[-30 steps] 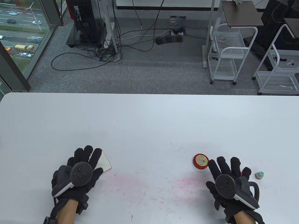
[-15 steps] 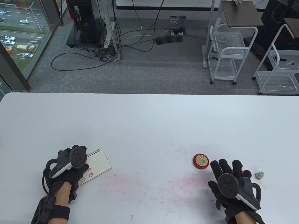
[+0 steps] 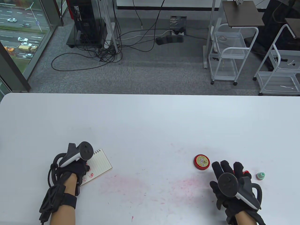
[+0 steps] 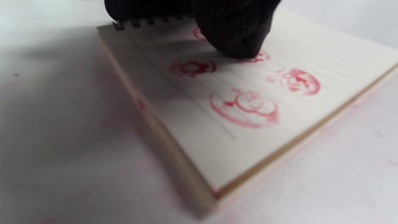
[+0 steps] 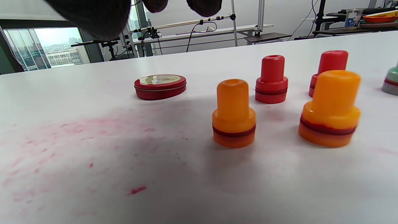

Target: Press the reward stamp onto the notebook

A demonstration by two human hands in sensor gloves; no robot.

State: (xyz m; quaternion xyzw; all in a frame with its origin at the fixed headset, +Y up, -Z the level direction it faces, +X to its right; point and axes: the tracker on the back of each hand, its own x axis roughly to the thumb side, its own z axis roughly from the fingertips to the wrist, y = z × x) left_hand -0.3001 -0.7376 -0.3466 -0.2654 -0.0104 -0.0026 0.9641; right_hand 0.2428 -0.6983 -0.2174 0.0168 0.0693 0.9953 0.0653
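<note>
White, pink-smudged table (image 3: pixel 150 121) carries a small spiral-bound lined notebook (image 3: pixel 102 163) at lower left, pressed by the left hand (image 3: pixel 77 168). Light, rigid orange plastic stamps (image 5: pixel 233 113) stand beneath the open, empty right hand (image 3: pixel 228 178); their narrow knobs look easiest to pinch.

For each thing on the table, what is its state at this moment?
notebook: open, flat, red prints on the page
left hand: presses on the notebook
ink tin: lid on
orange stamps: upright, untouched
red stamps: upright
right hand: above the stamps, holds nothing
</note>
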